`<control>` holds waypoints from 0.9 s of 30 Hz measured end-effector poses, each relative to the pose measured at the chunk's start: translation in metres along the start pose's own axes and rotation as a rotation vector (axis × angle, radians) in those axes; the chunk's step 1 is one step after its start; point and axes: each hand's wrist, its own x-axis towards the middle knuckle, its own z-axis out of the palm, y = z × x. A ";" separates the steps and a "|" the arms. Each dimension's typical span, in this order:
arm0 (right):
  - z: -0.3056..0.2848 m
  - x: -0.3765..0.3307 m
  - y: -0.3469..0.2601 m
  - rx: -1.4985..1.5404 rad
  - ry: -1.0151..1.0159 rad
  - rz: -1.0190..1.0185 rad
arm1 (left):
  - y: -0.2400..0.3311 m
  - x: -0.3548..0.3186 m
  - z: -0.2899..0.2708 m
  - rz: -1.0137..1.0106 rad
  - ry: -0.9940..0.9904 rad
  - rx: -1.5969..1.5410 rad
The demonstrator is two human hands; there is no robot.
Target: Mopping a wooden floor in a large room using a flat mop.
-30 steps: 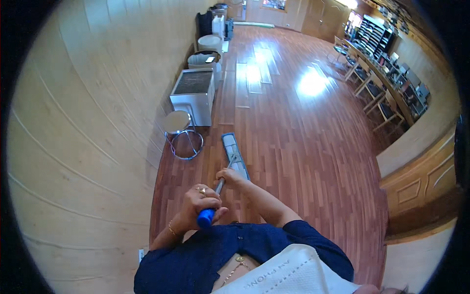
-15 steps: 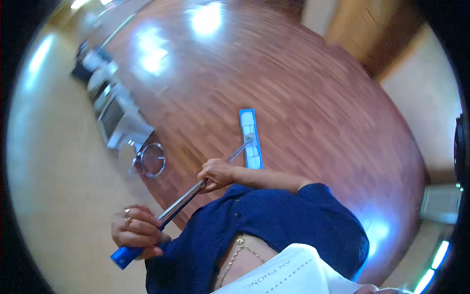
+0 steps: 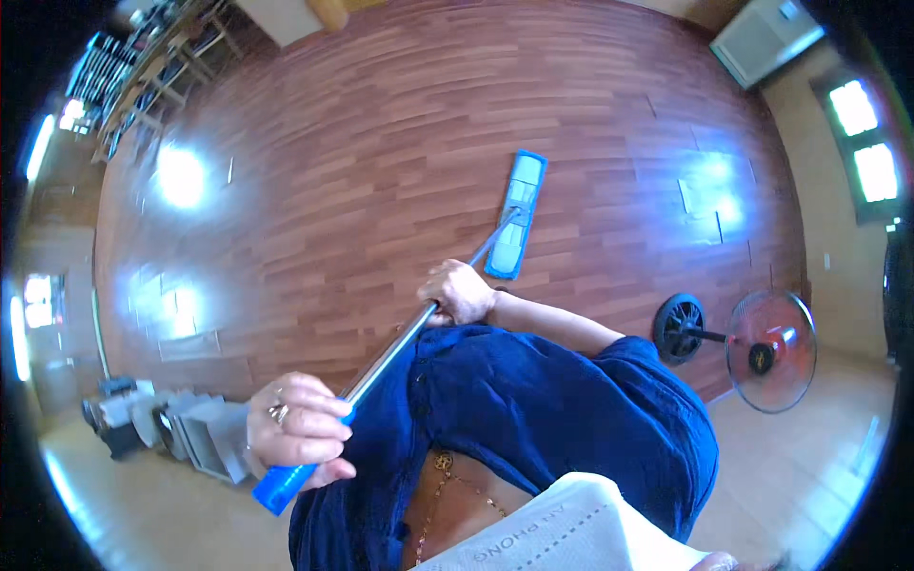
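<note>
A flat mop (image 3: 520, 200) with a blue pad and a pale plate lies on the wooden floor ahead of me, its long side running away from me and slightly right. Its silver pole (image 3: 386, 364) slants back to my lower left. Around the pole's blue grip (image 3: 284, 485), at the top end, my left hand (image 3: 300, 426) is closed, a ring on one finger. My right hand (image 3: 460, 291) wraps the pole lower down, its arm crossing in front of my dark blue shirt. The pole's lower part shows beyond that hand.
At the right stands a fan (image 3: 773, 352) with a round black base (image 3: 679, 328). Grey, box-like items (image 3: 205, 433) line the lower left. Tables or benches (image 3: 167, 81) are at the far left; a pale cabinet-like unit (image 3: 766, 40) is at the far right.
My view has swung round, bringing the fan into sight and shifting the grey items to the lower left. The mop head now tilts the other way. Both hands keep hold of the mop.
</note>
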 end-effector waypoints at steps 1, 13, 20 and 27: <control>-0.009 -0.011 0.005 -0.056 0.029 0.039 | -0.009 0.008 0.006 -0.019 0.017 -0.042; -0.074 -0.175 0.053 -0.356 0.526 0.850 | -0.152 0.114 0.103 -0.093 -0.234 -0.642; -0.069 -0.233 0.097 -0.554 0.836 0.928 | -0.169 0.145 0.147 -0.065 -0.391 -0.552; -0.078 -0.240 0.118 -0.539 0.799 0.998 | -0.167 0.150 0.153 -0.055 -0.367 -0.344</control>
